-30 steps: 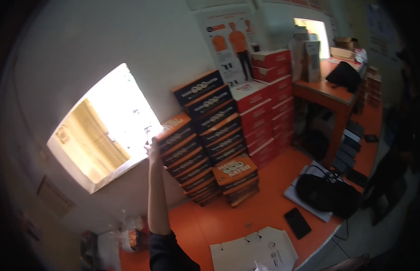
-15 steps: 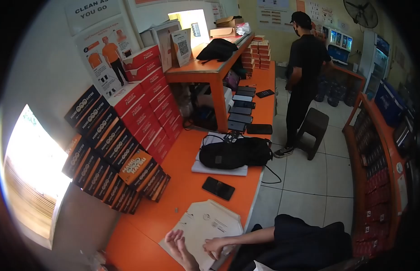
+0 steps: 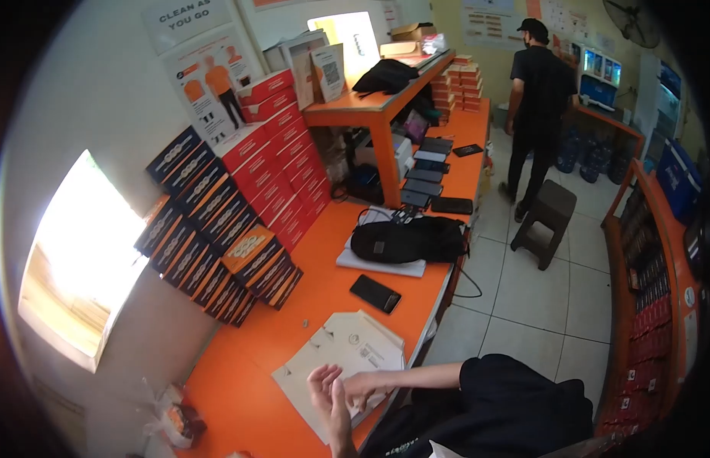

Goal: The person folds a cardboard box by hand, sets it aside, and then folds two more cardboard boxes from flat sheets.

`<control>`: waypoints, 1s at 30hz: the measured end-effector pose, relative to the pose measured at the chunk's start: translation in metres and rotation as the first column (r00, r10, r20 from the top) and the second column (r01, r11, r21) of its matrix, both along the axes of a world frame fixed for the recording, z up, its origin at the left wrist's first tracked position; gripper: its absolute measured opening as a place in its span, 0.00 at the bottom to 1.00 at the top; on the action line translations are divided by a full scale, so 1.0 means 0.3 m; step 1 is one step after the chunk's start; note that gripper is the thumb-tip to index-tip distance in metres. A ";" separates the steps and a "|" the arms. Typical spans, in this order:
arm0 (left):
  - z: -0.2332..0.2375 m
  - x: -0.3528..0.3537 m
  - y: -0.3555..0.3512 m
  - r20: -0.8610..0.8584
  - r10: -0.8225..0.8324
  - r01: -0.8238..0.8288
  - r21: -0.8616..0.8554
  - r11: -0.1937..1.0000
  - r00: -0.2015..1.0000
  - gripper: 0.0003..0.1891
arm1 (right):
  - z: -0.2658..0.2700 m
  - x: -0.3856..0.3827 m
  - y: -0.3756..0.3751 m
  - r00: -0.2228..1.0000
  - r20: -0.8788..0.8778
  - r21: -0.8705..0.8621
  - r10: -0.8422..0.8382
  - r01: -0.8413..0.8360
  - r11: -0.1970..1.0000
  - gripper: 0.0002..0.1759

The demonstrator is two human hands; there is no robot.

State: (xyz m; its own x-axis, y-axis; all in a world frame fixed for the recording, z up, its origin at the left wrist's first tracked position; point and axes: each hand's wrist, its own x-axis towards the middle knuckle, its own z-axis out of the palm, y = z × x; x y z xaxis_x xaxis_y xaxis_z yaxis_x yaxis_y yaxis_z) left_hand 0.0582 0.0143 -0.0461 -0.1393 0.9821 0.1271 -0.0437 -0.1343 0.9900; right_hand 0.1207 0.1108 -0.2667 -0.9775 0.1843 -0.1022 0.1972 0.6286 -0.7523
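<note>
A flat, unfolded cardboard box blank [image 3: 336, 350] with small dark print lies on the orange counter just in front of me. My left hand [image 3: 329, 391] is raised over its near part, empty, with fingers stretched out and the thumb apart. Behind it, my right hand [image 3: 362, 387] reaches in from the right and rests on the cardboard, its fingers loosely extended and partly hidden by the left hand. Beyond the sheet lies a black smartphone [image 3: 375, 294].
Stacked dark boxes [image 3: 217, 221] and red boxes [image 3: 282, 172] line the wall. A black bag [image 3: 408, 239] lies on papers past the phone, with several phones behind it. A stool [image 3: 547, 217] and a person in black [image 3: 542, 91] are on the tiled floor.
My left hand has moved right and up, now overlapping my right hand. The right hand stays at the cardboard. The camera view has shifted, and the person in black has stepped away from the stool.
</note>
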 end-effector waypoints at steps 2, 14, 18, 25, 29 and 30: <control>0.009 0.032 0.010 -0.009 -0.070 0.070 0.015 0.997 0.997 0.17 | -0.227 -0.070 0.029 0.988 -0.135 0.057 -0.072 0.080 0.995 0.15; -0.165 0.019 -0.095 0.212 0.343 -0.302 -0.202 0.932 0.915 0.24 | 0.622 0.272 0.000 0.659 -0.276 -0.588 -0.700 0.460 0.665 0.07; -0.291 0.056 -0.057 0.418 0.096 0.028 -0.280 0.960 0.903 0.33 | 0.612 0.262 -0.050 0.900 -0.313 -0.341 -0.303 0.192 0.920 0.09; -0.263 0.010 -0.122 0.421 0.156 0.008 -0.363 0.932 0.893 0.31 | 0.597 0.188 -0.054 0.960 -0.199 -0.328 -0.197 0.124 0.936 0.20; -0.206 -0.035 -0.167 0.243 0.140 -0.050 -0.342 0.938 0.960 0.29 | 0.589 0.151 -0.019 0.964 -0.260 -0.358 -0.061 -0.037 0.933 0.21; -0.195 -0.046 -0.173 0.181 0.125 -0.049 -0.376 0.925 0.975 0.29 | 0.584 0.147 -0.013 0.958 -0.285 -0.362 -0.037 -0.072 0.929 0.21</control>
